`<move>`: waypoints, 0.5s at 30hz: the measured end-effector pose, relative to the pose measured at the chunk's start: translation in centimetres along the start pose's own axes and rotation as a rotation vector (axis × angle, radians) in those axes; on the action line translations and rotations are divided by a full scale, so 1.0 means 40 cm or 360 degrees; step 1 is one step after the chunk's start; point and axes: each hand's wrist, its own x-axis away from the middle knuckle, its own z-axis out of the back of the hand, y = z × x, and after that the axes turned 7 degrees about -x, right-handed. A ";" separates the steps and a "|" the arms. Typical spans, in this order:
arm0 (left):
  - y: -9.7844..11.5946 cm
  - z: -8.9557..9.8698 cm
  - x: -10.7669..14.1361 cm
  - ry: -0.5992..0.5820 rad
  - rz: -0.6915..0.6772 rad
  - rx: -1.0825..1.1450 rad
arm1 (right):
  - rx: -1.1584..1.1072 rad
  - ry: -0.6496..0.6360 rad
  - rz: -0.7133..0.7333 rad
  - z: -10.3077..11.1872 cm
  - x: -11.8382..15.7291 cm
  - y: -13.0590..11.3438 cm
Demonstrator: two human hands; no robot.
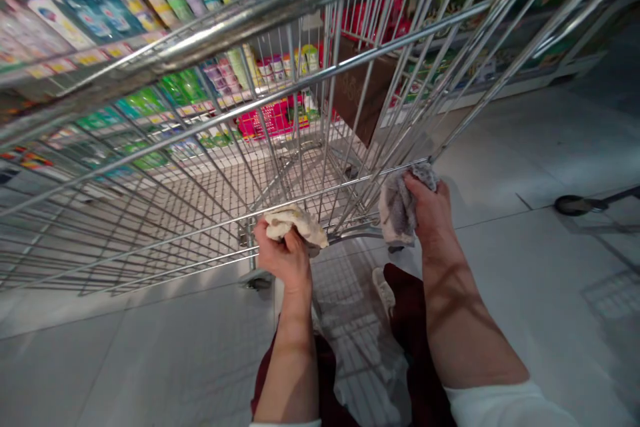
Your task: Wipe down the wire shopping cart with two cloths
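Note:
A metal shopping cart (200,121) of bare wire stands broadside before me, its basket reaching off to the left. My left hand (286,260) is closed on a cream cloth (299,223), which lies against a low side wire of the basket. To the right, my right hand (431,205) grips a grey cloth (397,208) at the lower corner of the cart, near the end of a horizontal wire. The cloths hide part of the wires under them, and some fingers of both hands are out of sight.
Behind the cart run store shelves (90,57) with bottles and tubs. A brown panel (361,90) hangs at the cart's end. One cart wheel (257,280) rests on the tiled floor (165,353). Another caster (573,205) stands at the right. My shoe (383,288) is below the cart.

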 end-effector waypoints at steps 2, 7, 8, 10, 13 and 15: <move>0.007 -0.004 0.013 -0.0060 -0.0026 0.0011 | -0.0062 0.0101 -0.0012 0.007 -0.009 -0.011; 0.024 -0.018 0.044 -0.0253 -0.0176 0.0068 | -0.0237 0.0370 -0.0019 0.024 -0.034 -0.038; 0.030 -0.021 0.049 -0.0280 -0.0203 0.0086 | -0.0249 0.0429 -0.0015 0.028 -0.038 -0.041; 0.044 -0.026 0.058 -0.0329 -0.0248 0.0116 | -0.0273 0.0520 -0.0004 0.037 -0.048 -0.041; 0.066 -0.034 0.068 -0.0391 -0.0310 0.0134 | -0.0343 0.0616 0.0048 0.051 -0.063 -0.029; 0.075 -0.040 0.074 -0.0438 -0.0369 0.0145 | -0.0326 0.0680 0.0223 0.059 -0.069 -0.020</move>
